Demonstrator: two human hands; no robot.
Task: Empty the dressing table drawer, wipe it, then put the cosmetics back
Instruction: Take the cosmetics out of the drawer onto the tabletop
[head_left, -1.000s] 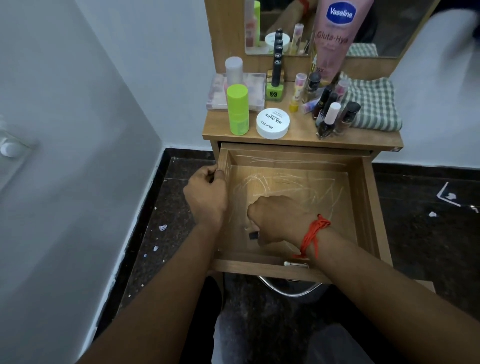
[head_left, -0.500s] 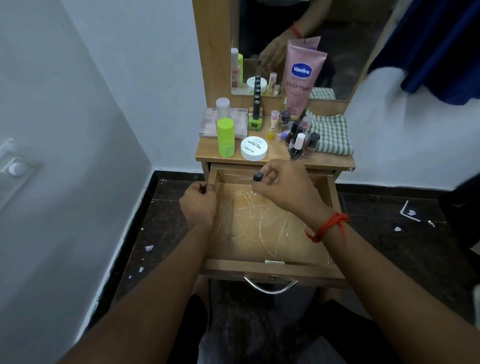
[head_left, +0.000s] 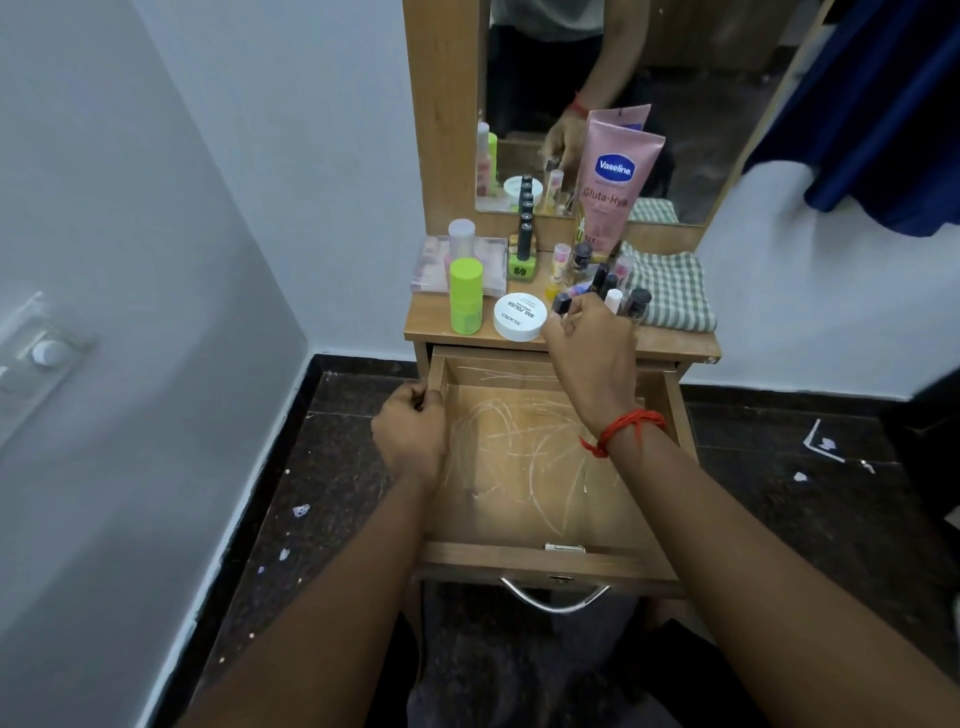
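The wooden drawer (head_left: 670, 410) is pulled out, and its scratched floor holds nothing I can see. My left hand (head_left: 410, 434) grips the drawer's left wall. My right hand (head_left: 589, 345), a red thread at its wrist, is over the tabletop's front edge, pinching a small dark bottle (head_left: 562, 303) beside the white round jar (head_left: 519, 317). On the tabletop stand a lime green bottle (head_left: 466, 295), a pink Vaseline tube (head_left: 613, 182), a green-based nail polish (head_left: 522, 260) and several small nail polish bottles (head_left: 638, 303).
A checked cloth (head_left: 670, 291) lies folded at the tabletop's right. A clear palette box (head_left: 493, 260) sits at the back left. The mirror (head_left: 701, 104) stands behind. Grey wall on the left, dark floor (head_left: 332, 467) with white scraps, blue fabric (head_left: 883, 114) at upper right.
My right hand lifted a small dark bottle from the drawer floor and carried it up to the tabletop. My left hand stayed on the drawer's side. The view pulled back.
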